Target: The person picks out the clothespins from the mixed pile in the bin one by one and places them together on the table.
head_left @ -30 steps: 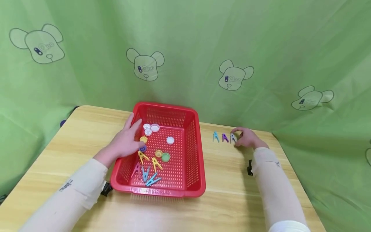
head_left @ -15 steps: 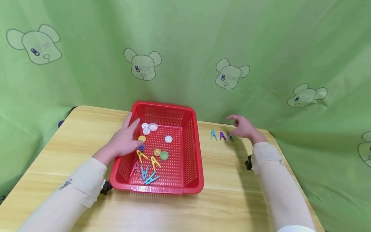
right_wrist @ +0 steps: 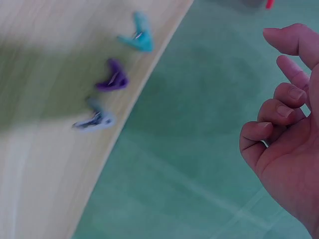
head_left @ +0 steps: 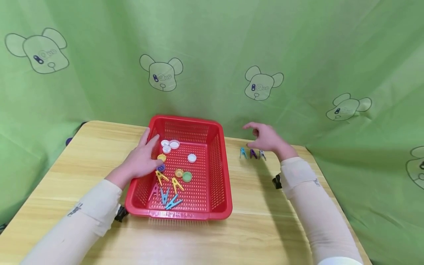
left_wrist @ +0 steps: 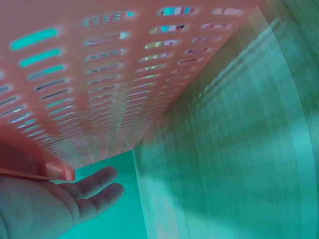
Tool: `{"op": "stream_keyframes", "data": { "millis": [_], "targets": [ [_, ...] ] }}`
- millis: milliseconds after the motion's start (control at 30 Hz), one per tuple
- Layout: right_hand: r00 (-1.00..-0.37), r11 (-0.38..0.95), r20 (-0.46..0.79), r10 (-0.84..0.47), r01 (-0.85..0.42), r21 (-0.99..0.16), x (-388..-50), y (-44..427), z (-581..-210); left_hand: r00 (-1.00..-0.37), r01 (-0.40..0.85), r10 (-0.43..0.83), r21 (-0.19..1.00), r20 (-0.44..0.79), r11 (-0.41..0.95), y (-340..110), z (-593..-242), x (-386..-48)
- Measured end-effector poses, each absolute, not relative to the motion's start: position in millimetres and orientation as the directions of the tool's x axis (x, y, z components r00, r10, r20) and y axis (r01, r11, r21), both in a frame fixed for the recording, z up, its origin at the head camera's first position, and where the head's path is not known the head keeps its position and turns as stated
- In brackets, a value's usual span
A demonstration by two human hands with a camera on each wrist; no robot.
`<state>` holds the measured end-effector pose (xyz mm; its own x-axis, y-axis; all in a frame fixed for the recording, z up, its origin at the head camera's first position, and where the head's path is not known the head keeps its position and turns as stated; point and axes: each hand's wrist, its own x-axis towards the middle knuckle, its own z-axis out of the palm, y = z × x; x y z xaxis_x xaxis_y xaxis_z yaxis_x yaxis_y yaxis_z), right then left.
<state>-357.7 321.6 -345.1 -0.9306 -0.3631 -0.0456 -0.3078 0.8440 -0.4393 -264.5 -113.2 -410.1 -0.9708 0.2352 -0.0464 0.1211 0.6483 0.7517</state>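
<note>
My left hand (head_left: 140, 160) rests over the left rim of a red plastic basket (head_left: 226, 176), its fingers spread and fairly straight. In the left wrist view, two fingers (left_wrist: 102, 196) stretch out beside the basket's slotted wall. My right hand (head_left: 266, 138) hovers above the table's back edge with fingers loosely bent and nothing in them. Below it a light-blue clothespin (head_left: 243, 152), a purple clothespin (head_left: 253, 153) and a grey-white clothespin (head_left: 262, 154) lie in a row, apart from the hand. The right wrist view shows the same row along the table edge.
Inside the basket lie several bottle caps, among them a green cap (head_left: 187, 177) and a white cap (head_left: 191, 158). Several clothespins, including a yellow clothespin (head_left: 177, 185), lie towards its front. A green curtain (head_left: 212, 55) hangs behind the wooden table (head_left: 255, 235).
My right hand has let go of the grey-white clothespin, lifted, and moved left over the row. The left hand stays on the basket rim.
</note>
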Motion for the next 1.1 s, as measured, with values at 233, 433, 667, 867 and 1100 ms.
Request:
{"op": "stream_keyframes", "data": {
  "millis": [233,433,667,867,1100],
  "targets": [
    [-0.905,0.81,0.0,-0.425,-0.381,-0.446,-356,290,-333,-0.971,0.118,0.234,0.761,-0.045,0.638,-115,-413,-266],
    [-0.88,0.785,0.006,-0.475,-0.427,-0.448,-350,258,-321,-0.972,0.121,0.232,0.753,-0.043,0.646,-115,-414,-266],
    [-0.84,0.751,0.014,-0.542,-0.492,-0.441,-346,221,-312,-0.972,0.121,0.232,0.755,-0.042,0.645,-115,-414,-265],
    [-0.809,0.727,-0.002,-0.588,-0.528,-0.44,-343,192,-308,-0.971,0.132,0.238,0.749,-0.035,0.649,-113,-414,-265],
    [-0.772,0.706,-0.023,-0.635,-0.567,-0.425,-336,162,-307,-0.969,0.146,0.244,0.749,-0.021,0.646,-113,-414,-266]
  ]
}}
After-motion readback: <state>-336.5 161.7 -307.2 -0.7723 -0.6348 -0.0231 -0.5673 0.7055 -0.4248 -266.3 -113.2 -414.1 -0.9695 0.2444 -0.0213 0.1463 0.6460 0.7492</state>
